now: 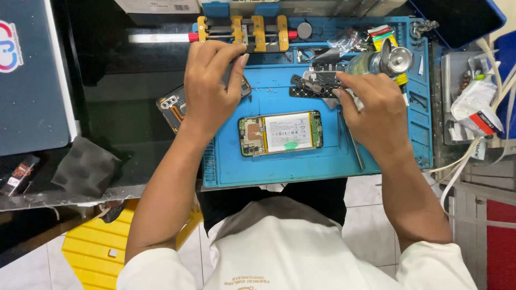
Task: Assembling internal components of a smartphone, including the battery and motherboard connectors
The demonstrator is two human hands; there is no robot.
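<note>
Left hand (209,86) grasping phone rear cover (173,109), we note right hand (371,107) pinching small blk part (317,83), opened phone (280,132) btwn on blue mat (279,166).

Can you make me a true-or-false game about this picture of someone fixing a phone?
1. The opened phone lies on a blue mat. True.
2. The left hand is holding a banana. False: it holds a second opened phone at the mat's left edge.
3. The right hand is near the small dark parts at the back of the mat. True.
4. The mat is red. False: it is blue.
5. A dark grey cloth lies left of the mat. True.
</note>
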